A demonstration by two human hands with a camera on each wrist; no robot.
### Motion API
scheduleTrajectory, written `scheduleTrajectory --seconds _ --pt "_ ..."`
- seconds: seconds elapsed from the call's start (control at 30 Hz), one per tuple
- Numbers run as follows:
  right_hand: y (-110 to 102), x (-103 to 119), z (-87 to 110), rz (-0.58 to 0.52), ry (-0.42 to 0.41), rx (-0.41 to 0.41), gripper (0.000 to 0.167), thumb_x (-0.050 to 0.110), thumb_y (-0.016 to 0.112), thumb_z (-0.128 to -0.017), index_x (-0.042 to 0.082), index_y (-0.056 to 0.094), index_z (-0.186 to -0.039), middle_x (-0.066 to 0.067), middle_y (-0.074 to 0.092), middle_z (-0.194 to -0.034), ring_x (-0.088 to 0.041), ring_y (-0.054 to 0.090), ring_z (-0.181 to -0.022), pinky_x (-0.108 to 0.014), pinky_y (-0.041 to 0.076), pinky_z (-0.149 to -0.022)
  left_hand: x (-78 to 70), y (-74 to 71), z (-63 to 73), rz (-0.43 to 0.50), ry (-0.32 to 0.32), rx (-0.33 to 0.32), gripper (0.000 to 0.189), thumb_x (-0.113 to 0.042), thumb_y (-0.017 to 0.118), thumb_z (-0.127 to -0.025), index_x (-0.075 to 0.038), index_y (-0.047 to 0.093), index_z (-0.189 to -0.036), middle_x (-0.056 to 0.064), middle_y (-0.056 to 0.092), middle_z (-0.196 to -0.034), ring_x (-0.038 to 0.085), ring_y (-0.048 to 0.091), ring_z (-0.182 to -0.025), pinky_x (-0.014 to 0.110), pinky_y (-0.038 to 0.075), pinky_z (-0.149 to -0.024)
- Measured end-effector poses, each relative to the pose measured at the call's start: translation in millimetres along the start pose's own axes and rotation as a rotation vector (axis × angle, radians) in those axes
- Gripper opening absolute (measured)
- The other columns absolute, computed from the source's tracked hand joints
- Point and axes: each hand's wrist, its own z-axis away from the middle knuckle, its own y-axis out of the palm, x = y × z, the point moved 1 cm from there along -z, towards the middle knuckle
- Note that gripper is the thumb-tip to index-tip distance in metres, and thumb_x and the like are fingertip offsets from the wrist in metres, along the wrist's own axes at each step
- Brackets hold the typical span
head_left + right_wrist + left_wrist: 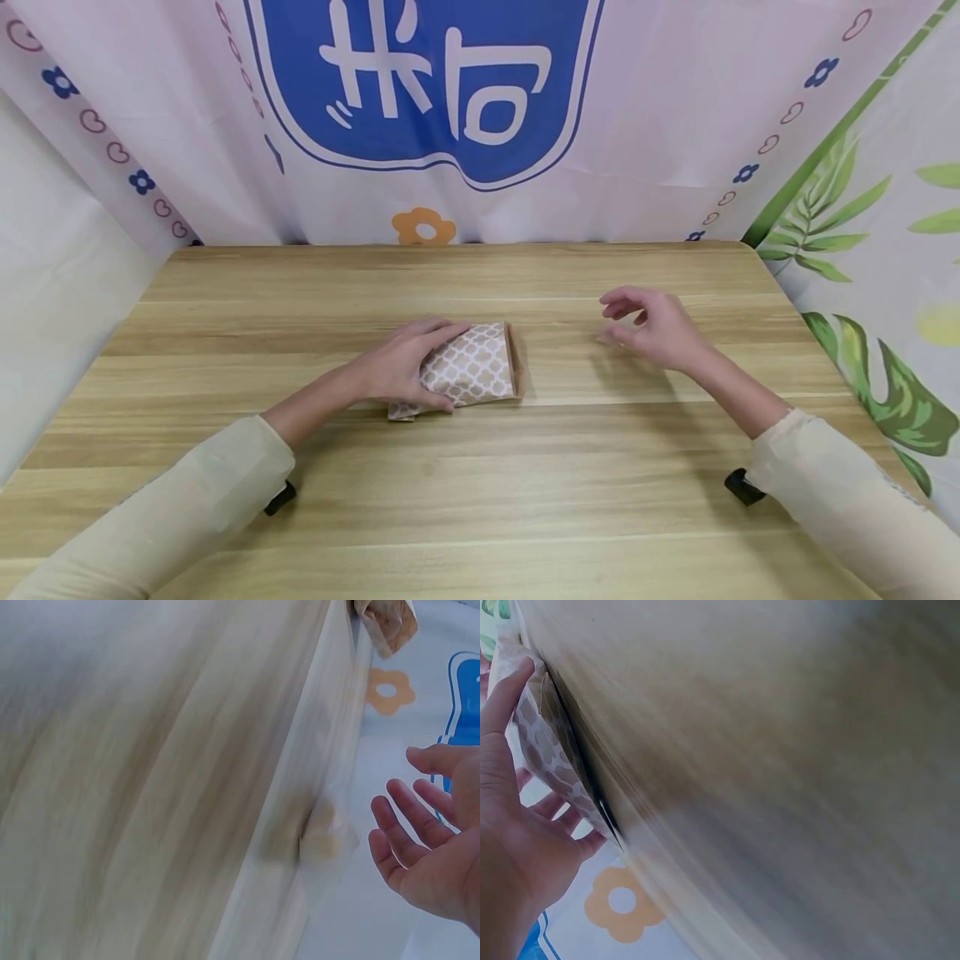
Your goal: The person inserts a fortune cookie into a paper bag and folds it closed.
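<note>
A tan paper bag [472, 364] with a white lattice pattern lies on its side on the table, its open mouth facing right. My left hand [405, 367] holds it from the left, thumb along the near edge and fingers over the far side. The left wrist view shows the thumb and fingers of that hand [525, 817] on either side of the bag [551, 750]. To the right, my right hand [652, 329] is above the table with relaxed fingers and nothing gripped. A small see-through item [326, 832] lies close to those fingers; its kind is unclear.
The wooden table [480, 500] ends at a printed cloth [637, 167] hanging behind it. A leaf-patterned cloth [862, 250] hangs along the right side. Dark wrist mounts [744, 487] show below both sleeves.
</note>
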Motion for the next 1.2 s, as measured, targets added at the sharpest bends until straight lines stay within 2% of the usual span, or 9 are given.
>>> scheduleTrajectory --seconds 0.17,0.43,0.6,0.73,0.9,1.03,1.2 --pt "-9.3 -4.8 2.2 0.026 0.022 0.005 0.034 0.001 0.074 -0.093 -0.007 0.066 -0.125 -0.023 0.073 -0.112 -0.037 0.068 -0.107 -0.05 0.053 -0.084 0.4 0.1 0.1 -0.005 0.004 -0.008 0.112 -0.05 0.093 -0.07 -0.004 0.041 -0.158 0.022 0.054 -0.146 0.041 0.051 -0.135 0.06 0.043 -0.11" --pt "-17.7 -18.1 4.4 0.064 0.056 0.064 0.041 0.007 0.078 -0.091 -0.007 0.065 -0.127 -0.028 0.069 -0.121 -0.043 0.063 -0.116 -0.058 0.051 -0.092 0.4 0.0 0.2 -0.002 0.007 -0.007 0.112 -0.05 0.092 -0.07 -0.004 0.041 -0.158 0.022 0.054 -0.145 0.041 0.052 -0.133 0.059 0.045 -0.109" --pt "-20.2 -25.8 5.5 0.135 0.1 0.127 0.057 0.015 0.085 -0.085 -0.008 0.062 -0.132 -0.031 0.065 -0.126 -0.047 0.061 -0.116 -0.061 0.049 -0.099 -0.1 -0.3 0.5 0.001 -0.003 0.0 0.112 -0.05 0.092 -0.071 -0.004 0.04 -0.158 0.023 0.053 -0.146 0.041 0.051 -0.134 0.06 0.045 -0.109" --pt "-21.9 -30.4 5.5 0.216 0.157 0.195 0.074 0.027 0.089 -0.08 -0.007 0.058 -0.137 -0.033 0.063 -0.122 -0.047 0.062 -0.111 -0.061 0.05 -0.095 -0.2 -0.5 0.5 0.0 -0.008 0.003 0.112 -0.051 0.092 -0.071 -0.005 0.04 -0.159 0.023 0.052 -0.147 0.042 0.051 -0.135 0.06 0.044 -0.109" --pt "-24.4 -35.0 6.4 0.249 0.175 0.247 0.081 0.03 0.091 -0.077 -0.007 0.055 -0.139 -0.028 0.064 -0.115 -0.041 0.061 -0.105 -0.056 0.05 -0.088 -0.7 -0.7 -0.3 0.0 -0.009 0.005 0.112 -0.051 0.092 -0.071 -0.005 0.04 -0.159 0.023 0.051 -0.148 0.042 0.05 -0.136 0.061 0.043 -0.11" --pt "-26.1 -39.5 7.5 0.234 0.17 0.254 0.074 0.026 0.089 -0.079 -0.007 0.056 -0.137 -0.019 0.063 -0.107 -0.031 0.058 -0.094 -0.043 0.047 -0.08 -0.6 -0.7 -1.1 0.007 -0.011 0.009 0.111 -0.05 0.092 -0.071 -0.005 0.04 -0.159 0.023 0.051 -0.148 0.041 0.049 -0.136 0.06 0.043 -0.111" --pt "-26.5 -42.1 7.5 0.23 0.172 0.228 0.068 0.025 0.087 -0.08 -0.006 0.059 -0.133 -0.015 0.061 -0.102 -0.026 0.054 -0.085 -0.036 0.044 -0.073 -0.1 -1.2 -1.4 0.007 -0.01 0.011 0.111 -0.05 0.092 -0.072 -0.005 0.04 -0.159 0.022 0.051 -0.148 0.041 0.049 -0.136 0.06 0.043 -0.11"
